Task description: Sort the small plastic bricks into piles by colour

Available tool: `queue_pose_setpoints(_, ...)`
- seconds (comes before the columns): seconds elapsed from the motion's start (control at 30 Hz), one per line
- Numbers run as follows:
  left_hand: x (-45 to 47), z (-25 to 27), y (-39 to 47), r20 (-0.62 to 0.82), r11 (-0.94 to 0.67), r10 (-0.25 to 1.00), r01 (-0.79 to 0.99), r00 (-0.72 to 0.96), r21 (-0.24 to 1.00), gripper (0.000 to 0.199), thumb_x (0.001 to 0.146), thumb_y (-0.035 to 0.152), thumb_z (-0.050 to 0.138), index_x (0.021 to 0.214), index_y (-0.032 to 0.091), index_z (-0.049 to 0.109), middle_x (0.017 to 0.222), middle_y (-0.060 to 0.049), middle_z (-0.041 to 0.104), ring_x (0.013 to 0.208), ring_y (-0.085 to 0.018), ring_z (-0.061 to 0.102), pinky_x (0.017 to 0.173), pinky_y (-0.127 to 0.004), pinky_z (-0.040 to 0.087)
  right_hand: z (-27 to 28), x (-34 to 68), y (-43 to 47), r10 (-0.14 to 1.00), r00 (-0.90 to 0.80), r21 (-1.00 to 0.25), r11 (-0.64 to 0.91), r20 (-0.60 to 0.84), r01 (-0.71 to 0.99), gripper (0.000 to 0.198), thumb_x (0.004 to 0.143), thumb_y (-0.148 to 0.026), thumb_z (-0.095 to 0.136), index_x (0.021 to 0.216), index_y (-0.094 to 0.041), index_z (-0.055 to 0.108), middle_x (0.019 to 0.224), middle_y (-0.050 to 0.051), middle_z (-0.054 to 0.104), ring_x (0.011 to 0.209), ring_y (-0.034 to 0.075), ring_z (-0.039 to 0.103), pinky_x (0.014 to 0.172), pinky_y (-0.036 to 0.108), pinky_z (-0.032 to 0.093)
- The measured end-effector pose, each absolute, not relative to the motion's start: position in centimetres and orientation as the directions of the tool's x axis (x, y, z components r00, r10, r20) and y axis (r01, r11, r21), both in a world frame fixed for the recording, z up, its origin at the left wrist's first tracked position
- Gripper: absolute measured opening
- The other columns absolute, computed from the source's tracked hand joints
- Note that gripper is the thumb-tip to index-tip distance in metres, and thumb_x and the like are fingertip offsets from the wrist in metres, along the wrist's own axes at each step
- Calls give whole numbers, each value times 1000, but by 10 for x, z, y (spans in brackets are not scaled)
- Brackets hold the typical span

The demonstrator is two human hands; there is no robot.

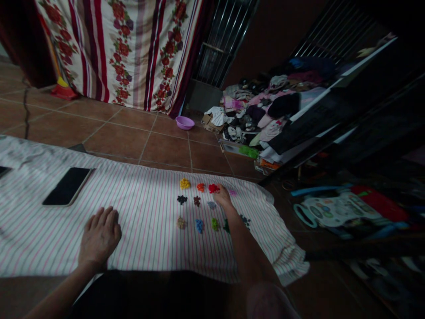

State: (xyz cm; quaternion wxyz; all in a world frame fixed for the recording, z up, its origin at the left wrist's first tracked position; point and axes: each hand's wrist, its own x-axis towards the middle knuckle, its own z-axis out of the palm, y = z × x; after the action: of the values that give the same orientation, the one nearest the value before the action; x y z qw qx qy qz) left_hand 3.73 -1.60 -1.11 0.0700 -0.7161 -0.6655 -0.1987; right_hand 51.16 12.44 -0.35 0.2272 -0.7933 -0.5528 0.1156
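Observation:
My left hand [99, 237] lies flat, palm down, on the striped cloth [142, 221] and holds nothing. My right hand [223, 196] reaches to the right edge of a pile of small red pieces [213, 188]. Its fingers are drawn together there; what may be between them is hidden. Around it sit little piles sorted by colour: yellow [184, 183], orange [200, 187], black [182, 200], brown [197, 201], grey [211, 205], tan [180, 223], blue [198, 226], light green [214, 224] and pink [233, 192]. Dark green pieces [245, 221] show beside my right forearm, which partly covers that area.
A dark-screened phone [68, 186] lies on the cloth beyond my left hand. Past the cloth, a purple basin [184, 122] stands on the tiled floor [116, 137]. A heap of clothes [255, 106] and a dark slanting frame [318, 119] are at the right.

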Motion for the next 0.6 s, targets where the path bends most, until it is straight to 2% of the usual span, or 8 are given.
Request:
queue_pose_setpoints(0.17, 38, -10, -16, 375, -112, 926, 981, 46, 157, 46, 87, 30, 36, 118, 9, 62, 132, -21, 62, 133, -37, 49, 109, -53, 36, -5, 516, 123, 899, 436, -485, -361, 47, 796, 64, 61, -3, 52, 123, -17, 65, 111, 10, 74, 105, 24, 70, 96, 32, 51)
queue_pose_setpoints(0.47, 38, -9, -17, 380, -121, 924, 978, 49, 168, 47, 88, 30, 34, 117, 7, 62, 131, -22, 62, 133, -38, 49, 109, -53, 36, -8, 524, 123, 866, 500, -512, -417, 28, 751, 60, 64, -4, 51, 121, -16, 67, 111, 10, 74, 109, 26, 69, 99, 34, 50)
queue_pose_setpoints(0.6, 38, -10, -17, 382, -114, 923, 979, 41, 171, 45, 87, 30, 35, 118, 12, 61, 132, -19, 62, 133, -37, 48, 109, -53, 35, -9, 523, 125, 867, 497, -540, -401, 37, 740, 58, 63, -5, 52, 118, -18, 67, 108, 9, 75, 108, 26, 69, 99, 36, 51)
